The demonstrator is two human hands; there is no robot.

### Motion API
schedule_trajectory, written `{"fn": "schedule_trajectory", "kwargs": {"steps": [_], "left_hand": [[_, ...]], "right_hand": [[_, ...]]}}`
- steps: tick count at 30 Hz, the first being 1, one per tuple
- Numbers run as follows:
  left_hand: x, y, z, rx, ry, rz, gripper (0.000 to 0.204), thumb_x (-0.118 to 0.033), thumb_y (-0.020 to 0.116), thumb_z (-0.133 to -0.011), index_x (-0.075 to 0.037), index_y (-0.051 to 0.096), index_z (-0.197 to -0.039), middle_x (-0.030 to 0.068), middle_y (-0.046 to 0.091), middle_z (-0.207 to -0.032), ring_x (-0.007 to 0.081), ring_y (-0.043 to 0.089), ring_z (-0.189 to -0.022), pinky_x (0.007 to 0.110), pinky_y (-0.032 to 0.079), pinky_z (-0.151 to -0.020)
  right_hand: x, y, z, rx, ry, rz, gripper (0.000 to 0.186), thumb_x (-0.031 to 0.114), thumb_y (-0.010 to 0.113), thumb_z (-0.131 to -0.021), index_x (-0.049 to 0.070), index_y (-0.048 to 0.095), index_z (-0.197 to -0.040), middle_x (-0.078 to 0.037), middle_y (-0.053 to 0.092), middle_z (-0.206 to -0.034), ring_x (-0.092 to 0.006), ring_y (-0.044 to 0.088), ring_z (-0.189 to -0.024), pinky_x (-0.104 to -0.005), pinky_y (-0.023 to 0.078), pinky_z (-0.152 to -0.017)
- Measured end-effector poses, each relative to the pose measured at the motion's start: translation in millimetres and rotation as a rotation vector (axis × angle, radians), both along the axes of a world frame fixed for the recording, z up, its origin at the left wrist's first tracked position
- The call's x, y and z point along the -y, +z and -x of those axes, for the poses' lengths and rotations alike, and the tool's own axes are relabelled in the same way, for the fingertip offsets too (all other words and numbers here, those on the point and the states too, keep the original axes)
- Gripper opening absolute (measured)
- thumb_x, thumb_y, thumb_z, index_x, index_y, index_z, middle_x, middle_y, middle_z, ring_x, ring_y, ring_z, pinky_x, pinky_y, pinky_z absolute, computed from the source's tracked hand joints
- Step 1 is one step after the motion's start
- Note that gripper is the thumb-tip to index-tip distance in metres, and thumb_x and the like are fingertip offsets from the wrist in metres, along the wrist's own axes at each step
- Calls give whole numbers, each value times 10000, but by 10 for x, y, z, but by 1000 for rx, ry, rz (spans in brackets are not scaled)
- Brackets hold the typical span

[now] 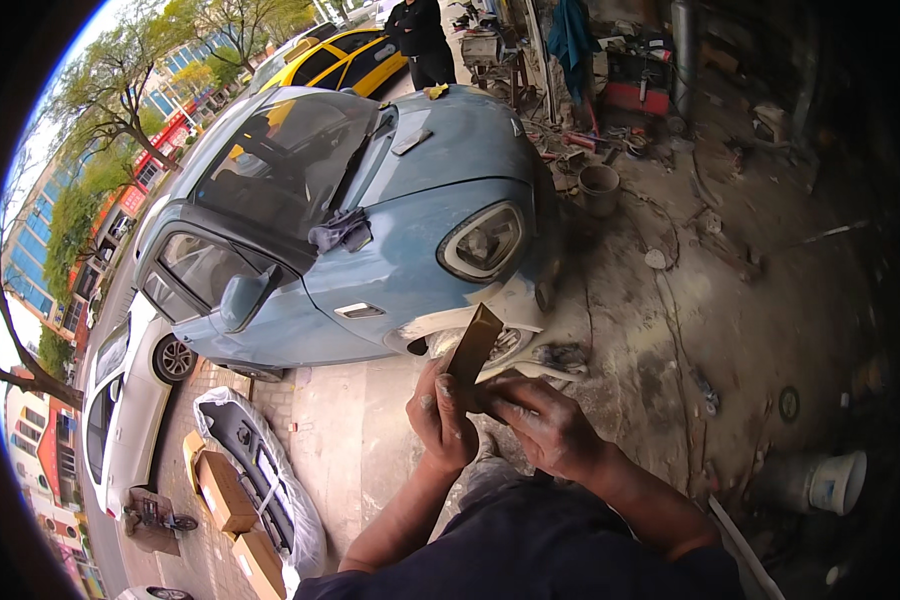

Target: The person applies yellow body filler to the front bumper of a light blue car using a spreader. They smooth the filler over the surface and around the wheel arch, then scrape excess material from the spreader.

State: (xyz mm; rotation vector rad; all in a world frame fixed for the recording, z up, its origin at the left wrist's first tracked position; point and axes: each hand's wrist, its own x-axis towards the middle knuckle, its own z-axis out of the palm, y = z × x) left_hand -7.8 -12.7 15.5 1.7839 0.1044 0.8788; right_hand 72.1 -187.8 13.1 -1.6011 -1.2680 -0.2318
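Note:
Both my hands are closed on a flat, brown rectangular strip (pixel 475 340), its upper end tilted up and right. My left hand (pixel 442 425) grips it from the left, fingers bent and thumb upright. My right hand (pixel 545 425) pinches its lower part, fingertips close to the left thumb. Both hands are dusty with pale powder. Beyond them stands a light blue car (pixel 400 250) with patchy paint on its front wheel arch. A dark grey cloth (pixel 340 230) lies on its fender, and a small flat pale piece (pixel 411 141) rests on the hood.
A person (pixel 425 40) in black stands behind the car. A bucket (pixel 598 185), cables and clutter lie on the dusty floor at right, a white bucket (pixel 835 482) lower right. A white car (pixel 115 400), cardboard boxes (pixel 225 490) and a plastic-wrapped part (pixel 270 480) are at left.

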Motion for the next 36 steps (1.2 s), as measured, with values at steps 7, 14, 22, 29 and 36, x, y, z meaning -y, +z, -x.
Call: {"fn": "schedule_trajectory", "kwargs": {"steps": [7, 14, 22, 29, 36], "left_hand": [[-177, -198, -28, 112, -55, 831, 335, -349, 582, -1173, -30, 666, -1114, 72, 702, -1126, 182, 672, -1075, 381, 552, -1015], [-26, -237, -19, -35, -338, 1154, 516, -387, 564, -1157, 29, 628, -1455, 158, 733, -1398, 294, 709, -1283, 445, 521, -1154], [-220, -175, -41, 0, -334, 1059, 531, -395, 551, -1165, 15, 604, -1499, 154, 711, -1426, 271, 690, -1298, 419, 506, -1163], [-38, -139, -180, 33, -152, 865, 435, -355, 541, -1187, 33, 694, -1307, 128, 752, -1228, 207, 725, -1106, 349, 553, -1014], [-191, -34, -284, 81, 17, 462, 445, -375, 511, -1199, -56, 595, -900, -56, 496, -766, 64, 414, -721, 279, 311, -649]], "right_hand": [[251, 117, -368, -312, -79, -190, 299, 4, 608, -1092, -4, 724, -1368, -163, 756, -1337, -264, 745, -1180, -383, 602, -990], [41, 150, -227, -287, -136, -210, 373, 89, 551, -1164, -33, 631, -1507, -208, 742, -1347, -296, 757, -1143, -382, 587, -997], [156, 123, -349, -11, -254, -3, 477, -77, 639, -965, 3, 728, -1427, -218, 732, -1310, -396, 736, -1184, -435, 602, -1021], [-88, 66, -66, 235, -342, 74, 485, 41, 738, -925, 165, 803, -1389, -149, 633, -1435, -360, 590, -1351, -536, 457, -1196], [62, -122, -84, -167, -144, -131, 392, -71, 565, -1022, -1, 708, -1380, -229, 756, -1298, -347, 762, -1078, -416, 621, -931]]}}
